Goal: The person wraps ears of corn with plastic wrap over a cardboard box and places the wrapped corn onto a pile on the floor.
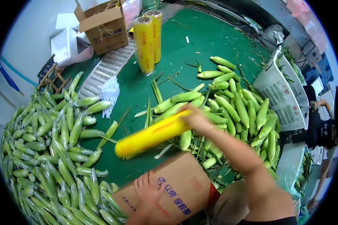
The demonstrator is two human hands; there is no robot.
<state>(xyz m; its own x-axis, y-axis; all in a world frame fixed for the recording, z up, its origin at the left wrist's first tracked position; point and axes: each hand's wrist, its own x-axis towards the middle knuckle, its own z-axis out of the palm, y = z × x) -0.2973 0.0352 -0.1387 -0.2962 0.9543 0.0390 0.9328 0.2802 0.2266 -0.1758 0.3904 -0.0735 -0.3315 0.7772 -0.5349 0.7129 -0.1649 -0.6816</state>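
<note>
My right hand [194, 118] is closed round the right end of a yellow roll of film [154, 133], held slanting above the green table. Below it, my left hand [149, 188] lies with spread fingers on a brown cardboard box [180, 187] with purple print. Unwrapped green corn [236, 108] is heaped to the right of the roll, some of it just behind. Film-wrapped corn [64, 161] makes a large pile on the left. Two more yellow rolls [144, 45] stand upright at the back of the table.
An open carton [105, 32] with tubes stands at the back left by a metal rack [109, 69] and a bluish-white glove [109, 95]. A white crate [283, 92] leans at the right. Beyond it, another person [321, 123] is partly visible. Husks litter the green table [184, 33].
</note>
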